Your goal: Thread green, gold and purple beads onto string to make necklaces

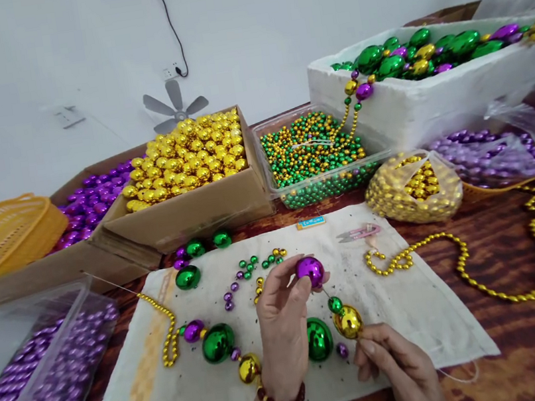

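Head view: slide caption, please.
Left hand holds a purple bead; right hand pinches at the edge of a gold bead.

Well beyond the left hand (286, 325) we see a grey fan (179, 115), and above it a black cord (171, 24) plugged into a socket (170, 73) on the wall (246, 23). Far to that hand's left we have a yellow basket (5, 233). Beyond the right hand (397, 362), to its right, we find a white foam box (363, 99).
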A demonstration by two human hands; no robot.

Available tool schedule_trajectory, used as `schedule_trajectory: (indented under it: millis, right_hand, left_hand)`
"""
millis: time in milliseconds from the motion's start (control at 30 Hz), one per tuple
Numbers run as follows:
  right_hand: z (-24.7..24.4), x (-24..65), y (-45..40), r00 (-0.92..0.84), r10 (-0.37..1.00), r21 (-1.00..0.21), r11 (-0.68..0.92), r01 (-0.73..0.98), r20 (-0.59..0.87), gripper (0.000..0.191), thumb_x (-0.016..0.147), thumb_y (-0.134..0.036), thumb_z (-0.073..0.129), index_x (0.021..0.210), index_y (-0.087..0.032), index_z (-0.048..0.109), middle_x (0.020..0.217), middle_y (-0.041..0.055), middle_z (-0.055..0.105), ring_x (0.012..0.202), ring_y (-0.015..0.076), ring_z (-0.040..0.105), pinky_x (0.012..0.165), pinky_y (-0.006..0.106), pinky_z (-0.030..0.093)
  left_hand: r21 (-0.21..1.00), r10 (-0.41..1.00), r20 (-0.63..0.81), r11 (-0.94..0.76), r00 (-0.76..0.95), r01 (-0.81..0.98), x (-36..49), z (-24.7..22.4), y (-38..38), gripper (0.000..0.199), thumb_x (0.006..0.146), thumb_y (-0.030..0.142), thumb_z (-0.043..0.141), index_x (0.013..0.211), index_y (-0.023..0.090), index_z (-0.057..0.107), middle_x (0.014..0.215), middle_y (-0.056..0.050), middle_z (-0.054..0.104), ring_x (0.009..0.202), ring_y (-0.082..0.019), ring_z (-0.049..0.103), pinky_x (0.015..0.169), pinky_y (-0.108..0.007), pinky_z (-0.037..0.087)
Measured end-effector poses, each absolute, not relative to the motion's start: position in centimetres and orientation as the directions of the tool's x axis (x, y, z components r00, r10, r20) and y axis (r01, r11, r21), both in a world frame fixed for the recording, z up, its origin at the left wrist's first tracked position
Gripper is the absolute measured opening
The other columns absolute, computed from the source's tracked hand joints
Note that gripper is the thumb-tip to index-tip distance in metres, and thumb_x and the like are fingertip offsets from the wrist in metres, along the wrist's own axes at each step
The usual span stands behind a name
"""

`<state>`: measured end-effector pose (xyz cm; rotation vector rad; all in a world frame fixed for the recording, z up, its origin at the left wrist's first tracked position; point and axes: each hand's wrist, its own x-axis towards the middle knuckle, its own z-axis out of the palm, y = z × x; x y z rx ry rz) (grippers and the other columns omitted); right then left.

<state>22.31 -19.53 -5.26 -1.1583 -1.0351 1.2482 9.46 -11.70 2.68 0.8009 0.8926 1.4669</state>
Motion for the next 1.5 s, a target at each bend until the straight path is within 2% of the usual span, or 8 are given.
schedule_trajectory:
  millis: [500, 900, 967, 1067, 1167, 1267, 1400, 1500]
  right_hand:
    - [-5.8, 24.5, -18.5, -0.082, 0.994, -0.990, -0.085, -0.112, -0.076, 0.026, 0.091, -0.039, 0.053, 0.090, -0.017, 0.066, 0.077, 0.0069, 0.069, 0.066, 0.0171, 0.062, 0.058, 0.026, 0.045]
    - [-7.6, 25.4, -17.1, -0.069, 0.984, -0.940, -0.177, -0.292, -0.164, 0.022, 0.089, -0.036, 0.056, 0.083, -0.016, 0.064, 0.070, 0.0041, 0.063, 0.060, 0.0133, 0.052, 0.053, 0.023, 0.039]
    - [-7.8, 25.7, -16.9, -0.080, 0.983, -0.928, -0.184, -0.324, -0.167, 0.021, 0.089, -0.036, 0.057, 0.083, -0.017, 0.064, 0.071, 0.0041, 0.063, 0.060, 0.0128, 0.051, 0.051, 0.022, 0.038]
    - [-8.0, 25.8, -16.8, -0.080, 0.982, -0.921, -0.189, -0.341, -0.172, 0.020, 0.089, -0.035, 0.058, 0.084, -0.016, 0.063, 0.072, 0.0048, 0.063, 0.060, 0.0132, 0.051, 0.051, 0.022, 0.037]
    - [-8.1, 25.7, -16.8, -0.072, 0.982, -0.925, -0.189, -0.331, -0.175, 0.021, 0.089, -0.036, 0.057, 0.083, -0.016, 0.062, 0.070, 0.0043, 0.062, 0.060, 0.0131, 0.050, 0.051, 0.022, 0.037]
    - [-8.2, 25.6, -16.9, -0.084, 0.980, -0.930, -0.199, -0.307, -0.182, 0.022, 0.090, -0.036, 0.057, 0.084, -0.016, 0.062, 0.068, 0.0039, 0.061, 0.060, 0.0133, 0.050, 0.052, 0.023, 0.038]
    - [-8.3, 25.9, -17.1, -0.083, 0.979, -0.933, -0.201, -0.300, -0.185, 0.022, 0.090, -0.037, 0.056, 0.084, -0.016, 0.063, 0.071, 0.0044, 0.062, 0.061, 0.0135, 0.051, 0.053, 0.023, 0.039]
    - [-8.2, 26.2, -17.1, -0.066, 0.979, -0.938, -0.202, -0.282, -0.191, 0.023, 0.089, -0.037, 0.057, 0.083, -0.016, 0.063, 0.068, 0.0038, 0.061, 0.060, 0.0135, 0.051, 0.053, 0.023, 0.039]
  left_hand:
    - [0.861, 0.989, -0.143, 0.142, 0.036, -0.489, 9.5, 1.1, -11.4, 0.022, 0.084, 0.025, 0.061, 0.105, 0.020, 0.059, 0.100, -0.005, 0.064, 0.084, -0.018, 0.066, 0.080, -0.033, 0.051]
    - [0.995, 0.990, 0.046, -0.057, 0.136, 0.077, 6.4, 2.3, -10.4, 0.031, 0.087, 0.030, 0.056, 0.117, 0.023, 0.058, 0.115, -0.009, 0.062, 0.100, -0.021, 0.060, 0.086, -0.031, 0.046]
    - [0.934, 0.996, 0.061, -0.080, 0.067, 0.349, 3.1, 2.0, -9.4, 0.026, 0.087, 0.030, 0.054, 0.110, 0.022, 0.062, 0.108, -0.009, 0.064, 0.097, -0.022, 0.060, 0.085, -0.033, 0.044]
    - [0.607, 0.999, 0.006, -0.040, 0.045, 0.794, -1.1, 1.0, -8.3, 0.015, 0.084, 0.026, 0.054, 0.096, 0.021, 0.062, 0.094, -0.007, 0.066, 0.086, -0.022, 0.060, 0.079, -0.033, 0.042]
    - [0.321, 0.993, -0.117, 0.011, 0.028, 0.947, -2.6, -0.1, -8.4, 0.011, 0.083, 0.028, 0.055, 0.090, 0.021, 0.057, 0.083, -0.006, 0.065, 0.079, -0.022, 0.060, 0.070, -0.032, 0.040]
    - [0.168, 0.986, -0.168, 0.018, 0.011, 0.986, -2.1, -1.0, -9.1, 0.011, 0.082, 0.030, 0.056, 0.088, 0.021, 0.055, 0.087, -0.008, 0.066, 0.083, -0.024, 0.061, 0.069, -0.031, 0.039]
    - [0.154, 0.988, -0.156, 0.039, -0.014, 0.987, -1.9, -1.3, -9.4, 0.005, 0.082, 0.024, 0.053, 0.084, 0.021, 0.055, 0.087, -0.008, 0.065, 0.082, -0.024, 0.060, 0.069, -0.031, 0.038]
    - [0.428, 0.991, -0.131, 0.072, -0.018, 0.901, -2.3, -0.6, -9.1, 0.006, 0.081, 0.024, 0.055, 0.084, 0.020, 0.056, 0.083, -0.005, 0.064, 0.076, -0.020, 0.059, 0.068, -0.031, 0.040]
